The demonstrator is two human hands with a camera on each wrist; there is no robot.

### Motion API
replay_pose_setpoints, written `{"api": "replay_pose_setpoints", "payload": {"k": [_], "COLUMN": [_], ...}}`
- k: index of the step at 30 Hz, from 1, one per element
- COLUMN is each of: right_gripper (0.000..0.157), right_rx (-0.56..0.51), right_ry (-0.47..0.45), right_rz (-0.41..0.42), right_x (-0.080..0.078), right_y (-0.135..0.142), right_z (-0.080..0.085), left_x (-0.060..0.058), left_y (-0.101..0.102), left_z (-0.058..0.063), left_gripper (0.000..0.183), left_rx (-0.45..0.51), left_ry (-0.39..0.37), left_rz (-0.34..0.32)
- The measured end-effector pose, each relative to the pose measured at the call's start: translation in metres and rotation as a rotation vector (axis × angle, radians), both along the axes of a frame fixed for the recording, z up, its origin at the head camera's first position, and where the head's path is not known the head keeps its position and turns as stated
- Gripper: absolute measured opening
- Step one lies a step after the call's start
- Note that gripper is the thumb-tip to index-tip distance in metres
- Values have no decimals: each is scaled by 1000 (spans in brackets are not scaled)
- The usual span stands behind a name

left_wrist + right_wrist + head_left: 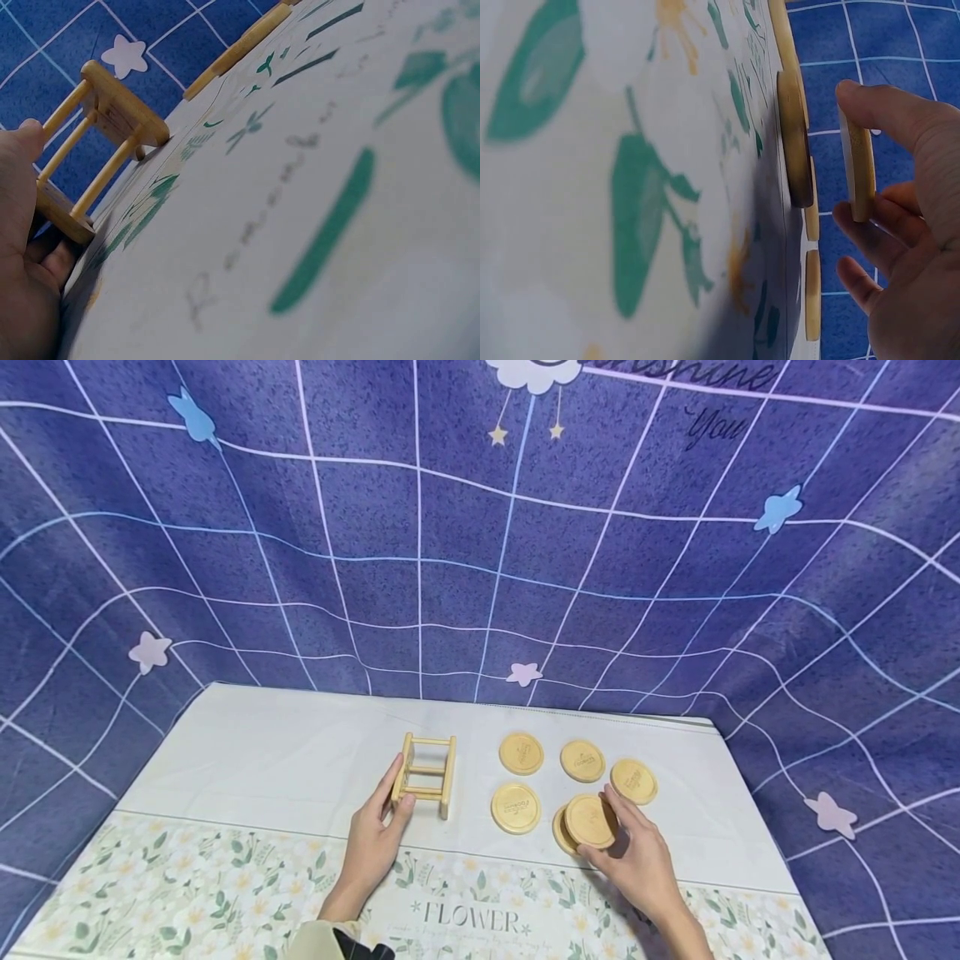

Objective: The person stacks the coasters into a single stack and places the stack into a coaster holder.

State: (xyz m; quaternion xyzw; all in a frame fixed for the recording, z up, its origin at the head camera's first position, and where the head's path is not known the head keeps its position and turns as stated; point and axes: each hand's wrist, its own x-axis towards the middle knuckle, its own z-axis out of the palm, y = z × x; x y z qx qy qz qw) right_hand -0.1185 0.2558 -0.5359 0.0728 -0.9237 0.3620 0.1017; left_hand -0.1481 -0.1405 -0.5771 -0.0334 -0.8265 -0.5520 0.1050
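My left hand (377, 841) grips the near left side of a small wooden coaster rack (428, 769), which has two end panels joined by round bars. In the left wrist view the thumb lies by the bars of the rack (112, 112), with fingers round its lower panel. My right hand (637, 860) pinches a round wooden coaster (591, 821) between thumb and fingers. The right wrist view shows this held coaster (859, 165) raised off the cloth, apart from another coaster (793, 139) on the table. From the head view it partly covers that lower coaster (561, 832).
Several more engraved coasters lie flat between the hands and beyond: one (516, 808) nearer the rack, others (521, 753) (582, 761) behind, and one (634, 781) beside the right fingertips. A floral cloth (225, 893) covers the table's front. A blue curtain (465, 568) stands behind.
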Motion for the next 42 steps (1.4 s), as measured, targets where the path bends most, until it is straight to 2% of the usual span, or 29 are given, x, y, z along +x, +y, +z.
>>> {"api": "replay_pose_setpoints", "payload": {"k": [17, 27, 42], "right_gripper": [101, 100, 100], "right_rx": [37, 41, 53], "right_ry": [-26, 2, -68], "right_rz": [4, 41, 50], "right_x": [-2, -3, -5], "right_y": [-4, -3, -3], "right_z": [-2, -7, -8], "left_x": [1, 2, 2], "left_y": [0, 1, 1], "left_z": [1, 1, 1], "left_gripper": [66, 66, 66], "left_rx": [-7, -6, 9], "left_ry": [-2, -1, 1], "left_rz": [-2, -2, -11]}}
